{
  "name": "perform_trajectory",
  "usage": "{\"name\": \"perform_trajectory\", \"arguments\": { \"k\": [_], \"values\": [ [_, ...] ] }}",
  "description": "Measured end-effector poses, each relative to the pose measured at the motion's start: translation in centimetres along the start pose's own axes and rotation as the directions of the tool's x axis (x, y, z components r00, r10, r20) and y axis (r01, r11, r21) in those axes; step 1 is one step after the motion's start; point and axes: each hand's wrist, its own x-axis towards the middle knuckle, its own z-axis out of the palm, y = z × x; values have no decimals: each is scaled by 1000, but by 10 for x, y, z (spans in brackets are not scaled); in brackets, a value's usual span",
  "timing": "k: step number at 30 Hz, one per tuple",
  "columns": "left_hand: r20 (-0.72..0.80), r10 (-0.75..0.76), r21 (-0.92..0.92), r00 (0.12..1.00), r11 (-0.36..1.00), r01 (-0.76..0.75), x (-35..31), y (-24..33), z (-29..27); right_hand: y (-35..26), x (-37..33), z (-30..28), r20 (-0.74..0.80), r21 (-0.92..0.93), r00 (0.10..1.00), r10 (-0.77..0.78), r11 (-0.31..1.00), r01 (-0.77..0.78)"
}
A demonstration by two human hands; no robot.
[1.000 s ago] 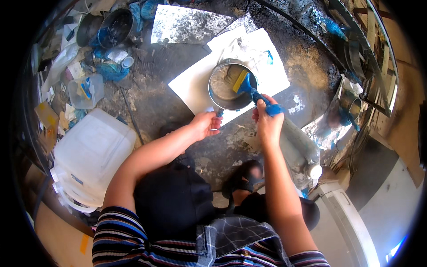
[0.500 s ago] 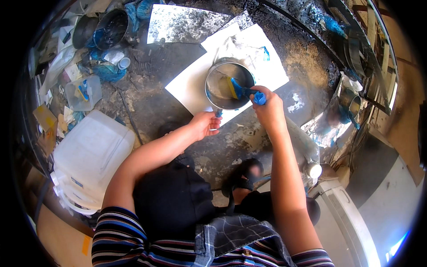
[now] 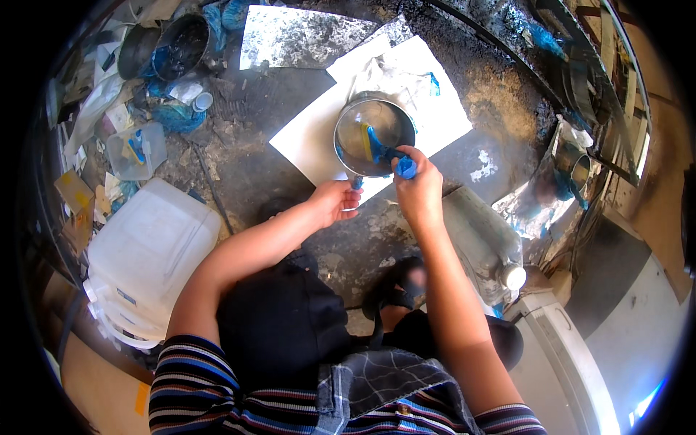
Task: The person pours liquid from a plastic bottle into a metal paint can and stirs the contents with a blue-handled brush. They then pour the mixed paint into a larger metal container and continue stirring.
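Observation:
A round metal pot [image 3: 341,152] stands on white paper sheets [image 3: 308,134] on the floor. From its near rim juts a short, blue-stained handle [image 3: 357,183], and my left hand [image 3: 337,201] is closed around it. My right hand [image 3: 419,181] grips a paintbrush [image 3: 375,143] whose handle is wrapped in blue. The brush's yellowish head dips inside the pot, close to the pot's middle. Whether the bristles touch the bottom cannot be made out. Fingertips of the left hand are partly hidden.
A white plastic jerrycan [image 3: 156,254] lies at the left, a clear jug with a white cap [image 3: 482,243] at the right. Blue-smeared tubs [image 3: 181,47] and a clear box [image 3: 136,151] sit far left. A black-speckled sheet [image 3: 304,36] lies beyond the paper. Metal framing [image 3: 602,94] stands far right.
My right hand has moved left and slightly nearer me, and the brush head has swung left inside the pot. My left hand and the pot have barely shifted.

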Motion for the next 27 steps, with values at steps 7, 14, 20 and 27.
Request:
{"name": "perform_trajectory", "arguments": {
  "k": [7,14,20,27],
  "values": [
    [-32,-3,3,999,1000,3,-5,3,6,-1,-19,19,127,581,883,451,688,-435],
    [-20,-6,14,1000,1000,6,-2,1,3,-13,-18,20,84,763,854,514,518,-387],
    [-29,-38,-30,999,999,37,-2,2,3,-11,-39,-12,-38,176,993,109,979,-101],
    [9,-6,-37,1000,999,6,1,1,-1,-38,-53,-19,320,-445,947,-10,881,159]
  ]
}}
